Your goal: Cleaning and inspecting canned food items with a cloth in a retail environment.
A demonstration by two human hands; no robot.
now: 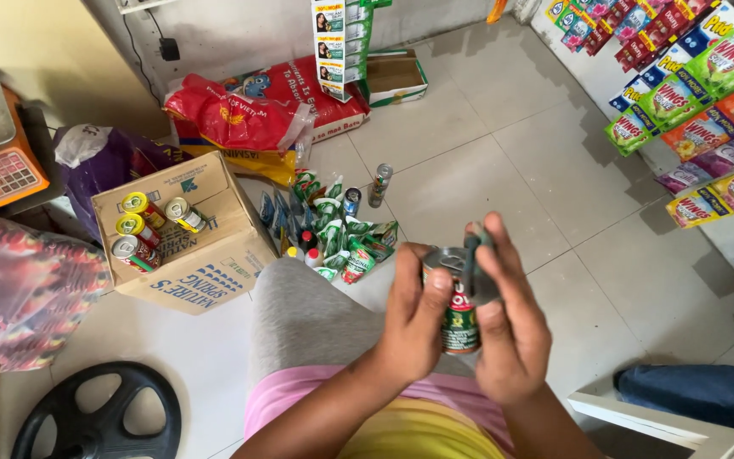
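Observation:
A small tin can (460, 316) with a green and red label is upright between both hands over my lap. My left hand (413, 323) wraps its left side, with the thumb on the silver lid. My right hand (510, 323) holds a dark grey tool (474, 265) against the top of the can, with its palm along the can's right side. My grey-clad knee (303, 316) is just left of the hands.
A cardboard box (206, 255) at the left carries three more cans (150, 228) on its top. Small green sachets and bottles (337, 238) lie on the tiled floor ahead. Hanging sachet strips (690, 93) fill the right wall. A red rice sack (256, 106) lies at the back.

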